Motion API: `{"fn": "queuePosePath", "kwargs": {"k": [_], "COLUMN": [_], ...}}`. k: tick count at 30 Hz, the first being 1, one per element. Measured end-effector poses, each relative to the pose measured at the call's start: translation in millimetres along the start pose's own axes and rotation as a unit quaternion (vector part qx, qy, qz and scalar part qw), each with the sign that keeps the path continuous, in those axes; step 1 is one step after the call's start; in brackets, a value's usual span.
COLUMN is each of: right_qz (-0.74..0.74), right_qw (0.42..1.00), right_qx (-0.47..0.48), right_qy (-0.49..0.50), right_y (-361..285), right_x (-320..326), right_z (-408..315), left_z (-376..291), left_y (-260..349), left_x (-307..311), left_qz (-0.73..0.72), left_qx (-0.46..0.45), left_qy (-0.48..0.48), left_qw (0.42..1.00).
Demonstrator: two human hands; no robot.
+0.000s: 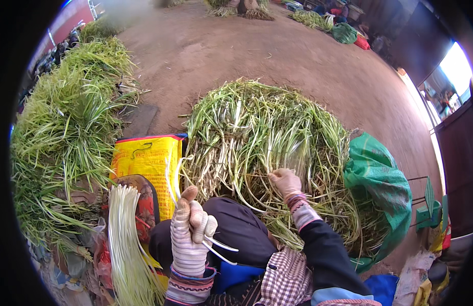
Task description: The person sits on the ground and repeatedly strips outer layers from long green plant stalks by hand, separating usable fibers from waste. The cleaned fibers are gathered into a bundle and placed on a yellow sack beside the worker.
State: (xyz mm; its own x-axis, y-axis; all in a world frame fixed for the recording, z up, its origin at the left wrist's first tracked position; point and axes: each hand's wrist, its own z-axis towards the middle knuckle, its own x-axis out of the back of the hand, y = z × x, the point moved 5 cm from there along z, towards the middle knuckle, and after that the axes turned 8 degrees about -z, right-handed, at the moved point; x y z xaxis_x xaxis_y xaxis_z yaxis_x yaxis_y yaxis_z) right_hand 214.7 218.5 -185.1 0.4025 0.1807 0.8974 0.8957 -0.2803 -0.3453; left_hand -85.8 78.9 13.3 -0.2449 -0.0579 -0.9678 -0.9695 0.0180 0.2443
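Observation:
My left hand [193, 223], in a striped knit glove with stained fingertips, is closed around a few thin white stalks [221, 249]; their ends stick out above and below the fist. My right hand [286, 181], in a thin pale glove, reaches into the near side of a large heap of green-leaved stalks [259, 126]. Its fingers are bent at the stalks, and whether they grip any is not clear. A neat bundle of cleaned white stalks [123, 222] lies left of my left hand, over a red patterned cloth [144, 214].
A yellow printed sack [164, 153] lies beyond the white bundle. Another long heap of green stalks [79, 114] runs along the left. A green woven sack [378, 176] borders the main heap on the right, near a green metal or plastic object [427, 212]. A person [339, 11] sits far back.

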Motion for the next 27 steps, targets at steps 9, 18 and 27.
{"fn": "queuePosePath", "kwargs": {"k": [9, 18, 27], "right_qz": [-0.134, 0.371, 0.457], "right_qw": [0.975, 0.905, 0.886], "right_qx": [0.066, 0.132, 0.052], "right_qy": [0.167, 0.163, -0.062], "right_y": [-28.6, -15.8, 5.9], "right_x": [-22.0, 58.4, 98.3], "right_z": [21.7, -54.5, -113.5], "left_z": [-1.7, 3.1, 2.2], "left_y": [-7.0, -12.6, -15.2], "left_x": [0.8, 4.0, 3.8], "left_qz": [0.051, 0.130, 0.132], "left_qx": [0.009, 0.009, 0.025], "left_qy": [0.007, 0.054, 0.056], "left_qw": [0.999, 0.990, 0.989]}}
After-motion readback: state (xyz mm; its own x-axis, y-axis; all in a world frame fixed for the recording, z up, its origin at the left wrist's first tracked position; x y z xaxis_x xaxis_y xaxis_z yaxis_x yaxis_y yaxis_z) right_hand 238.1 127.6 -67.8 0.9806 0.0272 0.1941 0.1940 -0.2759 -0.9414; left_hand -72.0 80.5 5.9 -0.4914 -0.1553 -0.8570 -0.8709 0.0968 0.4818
